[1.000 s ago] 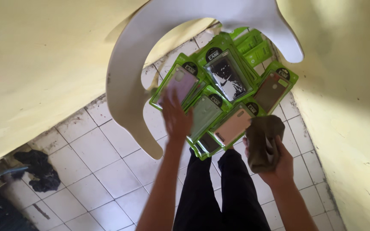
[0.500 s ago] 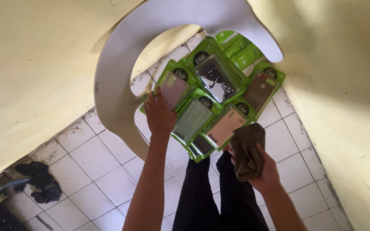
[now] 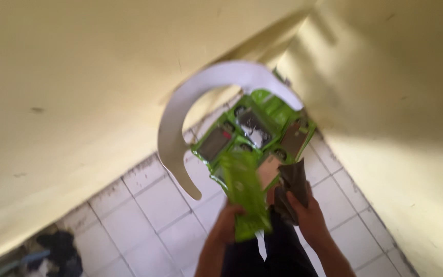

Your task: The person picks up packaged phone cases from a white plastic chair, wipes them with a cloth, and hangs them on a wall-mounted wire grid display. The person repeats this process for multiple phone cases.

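My left hand (image 3: 227,225) holds a green packaged phone case (image 3: 244,197), lifted off the pile and blurred by motion. My right hand (image 3: 307,218) grips a dark brown cloth (image 3: 292,187) just to the right of it. Beyond both hands, several more green packages with phone cases (image 3: 255,131) lie spread on the seat of a white plastic chair (image 3: 173,138), whose curved backrest arcs around them. My dark trousers show below my hands.
Pale yellow walls (image 3: 78,77) meet in a corner behind the chair. White floor tiles (image 3: 149,215) lie to the left, with a dark heap of cloth (image 3: 57,251) at the bottom left.
My left hand has picked up one green package from the pile and pulled it toward me. The camera view has pulled back and tilted; the right hand still holds the cloth.
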